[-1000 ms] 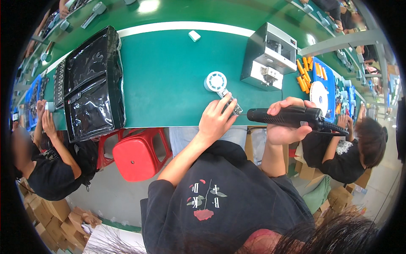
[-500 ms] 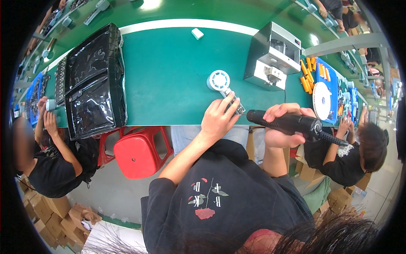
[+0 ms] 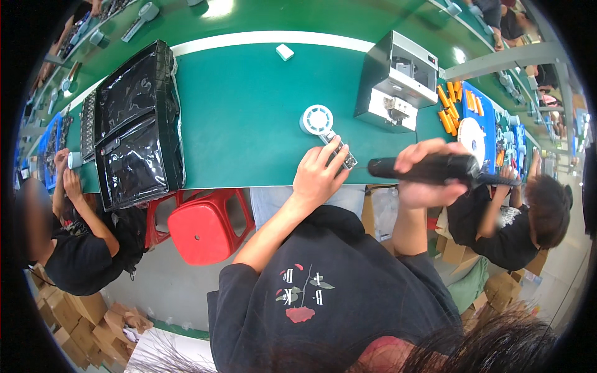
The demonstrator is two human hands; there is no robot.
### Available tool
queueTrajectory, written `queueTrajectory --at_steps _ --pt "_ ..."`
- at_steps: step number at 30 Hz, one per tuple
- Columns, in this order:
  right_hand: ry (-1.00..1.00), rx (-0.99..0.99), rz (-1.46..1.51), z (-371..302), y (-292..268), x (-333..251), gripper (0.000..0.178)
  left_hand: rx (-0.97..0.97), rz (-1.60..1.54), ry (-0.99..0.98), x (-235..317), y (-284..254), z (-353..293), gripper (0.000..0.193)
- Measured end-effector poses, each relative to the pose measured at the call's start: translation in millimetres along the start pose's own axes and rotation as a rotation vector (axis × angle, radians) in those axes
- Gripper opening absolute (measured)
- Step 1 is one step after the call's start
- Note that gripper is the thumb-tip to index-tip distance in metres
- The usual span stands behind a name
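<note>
A light-blue and white handheld fan [image 3: 318, 120] lies on the green table, its round head away from me and its handle slanting toward the near edge. The handle is open, with inner parts showing. My left hand [image 3: 315, 176] rests on it, fingers holding the handle down against the table. To the right, my right hand [image 3: 418, 194] is wrapped round a black electric screwdriver [image 3: 435, 168], held nearly level above the table's near edge. Its thin bit points left at the handle's end; whether they touch I cannot tell.
A grey and black machine [image 3: 398, 81] stands at the right, beside orange cylinders [image 3: 449, 109], a white reel [image 3: 471, 138] and a blue tray [image 3: 488, 124]. A black-lined bin [image 3: 134, 161] stands left, a white block [image 3: 285, 51] farther back. Co-workers sit on both sides.
My right hand has drawn the screwdriver slightly to the right, away from the handle, and turned it more level. My left hand stays on the fan.
</note>
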State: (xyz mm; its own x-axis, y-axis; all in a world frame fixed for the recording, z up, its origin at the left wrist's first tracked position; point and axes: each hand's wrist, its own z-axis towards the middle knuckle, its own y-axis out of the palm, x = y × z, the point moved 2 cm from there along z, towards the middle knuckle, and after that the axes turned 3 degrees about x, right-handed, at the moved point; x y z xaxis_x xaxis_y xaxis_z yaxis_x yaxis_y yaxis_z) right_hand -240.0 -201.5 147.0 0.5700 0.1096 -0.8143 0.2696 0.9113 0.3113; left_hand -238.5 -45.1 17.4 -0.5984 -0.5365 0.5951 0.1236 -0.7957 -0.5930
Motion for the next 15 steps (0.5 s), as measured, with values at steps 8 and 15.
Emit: queueTrajectory --at_steps 8,15 --pt "-0.329 0.197 -0.218 111.4 -21.2 -1.9 0.055 -0.009 0.007 0.017 2.3 0.6 -0.1 0.049" --pt "-0.183 0.136 -0.247 96.7 -13.4 3.2 0.056 0.008 0.009 0.014 4.0 -1.2 -0.1 0.049"
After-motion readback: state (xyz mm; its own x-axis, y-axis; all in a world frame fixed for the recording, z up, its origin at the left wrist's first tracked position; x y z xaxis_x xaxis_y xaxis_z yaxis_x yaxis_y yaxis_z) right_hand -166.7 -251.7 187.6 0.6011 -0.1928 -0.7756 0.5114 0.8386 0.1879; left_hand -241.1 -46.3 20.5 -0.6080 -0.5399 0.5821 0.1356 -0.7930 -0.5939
